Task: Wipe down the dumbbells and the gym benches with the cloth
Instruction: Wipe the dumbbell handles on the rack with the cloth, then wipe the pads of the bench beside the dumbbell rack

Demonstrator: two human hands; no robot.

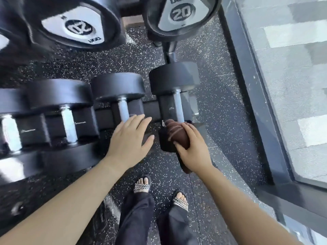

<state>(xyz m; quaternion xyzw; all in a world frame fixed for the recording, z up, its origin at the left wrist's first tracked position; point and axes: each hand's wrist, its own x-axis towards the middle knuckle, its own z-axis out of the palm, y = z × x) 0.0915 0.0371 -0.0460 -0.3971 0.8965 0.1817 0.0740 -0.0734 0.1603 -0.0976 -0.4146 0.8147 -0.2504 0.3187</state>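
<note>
R hand (192,151) grips brown cloth (177,133) on rightmost dumbbell (174,78) near head; L hand (129,138), fingers straight, rests on next dumbbell (117,87), 9 o'clock.

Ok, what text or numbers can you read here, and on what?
"20": end cap of the upper right dumbbell.
"20", upside down: end cap of the upper left dumbbell.
Brand word beside each number: too blurred to read.
Small print on the rack cradles: too blurred.

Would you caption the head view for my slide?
Right hand grips a cloth on the end dumbbell; left hand rests beside it.
</note>
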